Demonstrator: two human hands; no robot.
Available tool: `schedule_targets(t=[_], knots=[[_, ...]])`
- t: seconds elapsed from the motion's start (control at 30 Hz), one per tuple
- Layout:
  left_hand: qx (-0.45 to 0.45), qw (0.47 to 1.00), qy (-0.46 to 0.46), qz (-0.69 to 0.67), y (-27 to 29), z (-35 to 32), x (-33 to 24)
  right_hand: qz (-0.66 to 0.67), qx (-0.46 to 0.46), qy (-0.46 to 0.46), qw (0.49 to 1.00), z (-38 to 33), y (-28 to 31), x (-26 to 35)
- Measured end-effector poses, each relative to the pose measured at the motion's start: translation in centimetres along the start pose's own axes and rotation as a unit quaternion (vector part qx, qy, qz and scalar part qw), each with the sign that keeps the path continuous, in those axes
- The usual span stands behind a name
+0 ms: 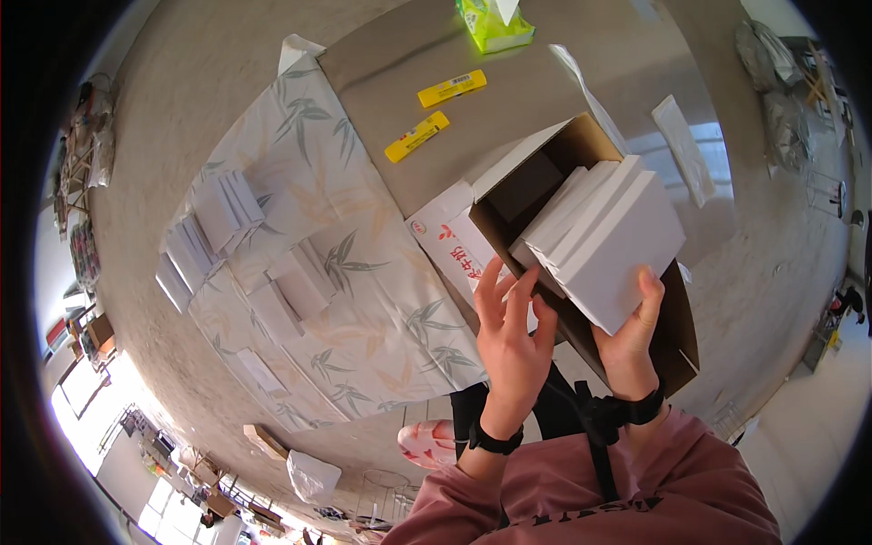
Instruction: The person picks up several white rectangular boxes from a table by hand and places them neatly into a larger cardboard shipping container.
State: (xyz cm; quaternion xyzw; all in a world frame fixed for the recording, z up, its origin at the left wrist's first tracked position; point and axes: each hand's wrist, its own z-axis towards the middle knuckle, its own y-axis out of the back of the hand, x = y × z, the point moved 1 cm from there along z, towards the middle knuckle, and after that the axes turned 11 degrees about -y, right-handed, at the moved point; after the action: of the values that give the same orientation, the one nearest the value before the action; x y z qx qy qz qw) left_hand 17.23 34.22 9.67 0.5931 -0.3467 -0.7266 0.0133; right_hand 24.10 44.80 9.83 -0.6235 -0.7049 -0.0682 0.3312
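Note:
My right hand (629,341) is closed around the lower end of a stack of flat white boxes (627,250), its thumb lying across the front one. The stack leans at a tilt in the opening of a cardboard carton (581,136), which is brown inside and white with red print outside. My left hand (518,331) is beside the stack at the carton's near left edge, fingers spread and bent. Whether its fingertips touch the boxes or the carton, I cannot tell. The lower parts of the stack are hidden inside the carton.
A leaf-patterned cloth (318,354) covers the table's left part, with several white flat boxes (218,218) on it. Two yellow glue sticks (452,88) lie on the metal tabletop (391,54). A green tissue pack (495,25) and a folded white strip (683,150) are farther off.

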Motion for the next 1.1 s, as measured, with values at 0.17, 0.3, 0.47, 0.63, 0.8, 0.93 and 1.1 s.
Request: schedule_targets(t=[0.17,0.3,0.47,0.63,0.8,0.93,1.1], knots=[[0.028,0.999,0.017,-0.018,0.4,0.1,-0.2,0.020,-0.011,0.015,1.000,-0.7,0.5,0.4],[0.003,0.997,0.044,-0.070,0.3,0.2,0.0,0.054,-0.037,0.009,0.998,-0.8,1.0,0.3],[0.028,0.987,0.051,-0.150,1.1,0.3,0.7,0.084,-0.049,0.017,0.995,-1.7,2.8,0.5],[0.022,0.874,0.154,-0.460,3.9,0.7,1.2,-0.058,0.025,0.028,0.998,-5.6,7.1,0.9],[0.182,0.791,0.247,-0.530,6.8,-0.5,1.6,-0.159,0.142,-0.152,0.965,-8.8,3.0,2.3],[0.151,0.796,0.250,-0.530,7.0,-1.4,2.9,-0.170,0.138,-0.123,0.968,-8.9,-0.3,1.7],[0.096,0.785,0.263,-0.553,6.6,-2.7,4.0,-0.260,0.124,-0.099,0.952,-9.1,-1.5,0.9]])
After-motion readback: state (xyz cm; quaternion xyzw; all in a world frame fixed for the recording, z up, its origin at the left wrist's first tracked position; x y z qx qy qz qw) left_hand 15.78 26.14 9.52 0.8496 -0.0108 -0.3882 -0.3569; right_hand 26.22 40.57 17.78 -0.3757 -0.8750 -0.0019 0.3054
